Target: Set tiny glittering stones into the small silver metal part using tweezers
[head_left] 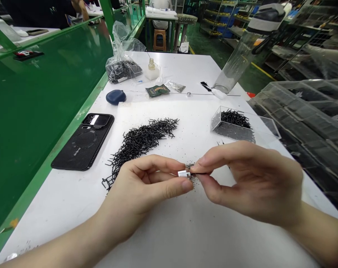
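Between the thumb and forefinger of my left hand [146,186] is a small silver metal piece [183,174]. My right hand [249,182] pinches a thin black part [199,174], whose end meets the silver piece. Most of the black part is hidden by my fingers. Behind my left hand a curved pile of thin black bent pieces [142,139] lies on the white table [196,238]. Tiny dark crumbs are scattered under and around my fingertips. Farther back on the right, a clear box [231,131] holds more black pieces.
A black phone [82,143] and a dark blue case [116,97] lie at the left. Toward the back are a plastic bag of black pieces [121,69], a small bottle [151,64], a green packet [157,90] and a tall clear bottle [233,67]. Stacked trays [305,108] stand right.
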`<action>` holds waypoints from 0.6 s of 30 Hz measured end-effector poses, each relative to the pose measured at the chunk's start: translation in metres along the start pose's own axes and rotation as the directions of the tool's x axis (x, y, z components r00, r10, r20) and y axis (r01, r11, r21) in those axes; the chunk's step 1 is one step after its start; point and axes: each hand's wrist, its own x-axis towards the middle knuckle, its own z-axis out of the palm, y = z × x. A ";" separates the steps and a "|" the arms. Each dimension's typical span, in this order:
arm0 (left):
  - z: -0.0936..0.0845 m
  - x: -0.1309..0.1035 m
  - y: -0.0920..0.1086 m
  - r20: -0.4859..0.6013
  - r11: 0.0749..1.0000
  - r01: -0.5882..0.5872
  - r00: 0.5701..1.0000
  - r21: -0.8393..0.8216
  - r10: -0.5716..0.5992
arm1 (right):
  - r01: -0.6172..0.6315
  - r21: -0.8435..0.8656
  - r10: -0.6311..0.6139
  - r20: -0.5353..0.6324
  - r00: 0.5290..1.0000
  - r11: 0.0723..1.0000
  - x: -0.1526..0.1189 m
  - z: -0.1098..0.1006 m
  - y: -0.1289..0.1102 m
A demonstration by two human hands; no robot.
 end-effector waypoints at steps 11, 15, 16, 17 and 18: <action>0.002 -0.002 -0.001 -0.054 0.953 -0.192 0.976 0.236 0.210 | -0.135 0.106 0.157 -0.229 0.961 0.985 0.006 -0.002 0.004; 0.003 -0.007 -0.003 0.117 0.795 -0.386 0.919 0.468 0.378 | -0.121 0.118 0.144 -0.219 0.965 0.986 0.006 -0.001 0.007; 0.002 -0.008 -0.005 0.186 0.732 -0.434 0.898 0.526 0.399 | -0.105 0.111 0.127 -0.216 0.968 0.988 0.006 -0.001 0.007; 0.001 -0.008 -0.008 0.255 0.661 -0.477 0.876 0.579 0.409 | -0.093 0.105 0.113 -0.211 0.971 0.990 0.006 -0.001 0.007; -0.001 -0.009 -0.011 0.321 0.584 -0.515 0.854 0.627 0.409 | -0.080 0.099 0.099 -0.204 0.974 0.992 0.006 -0.001 0.007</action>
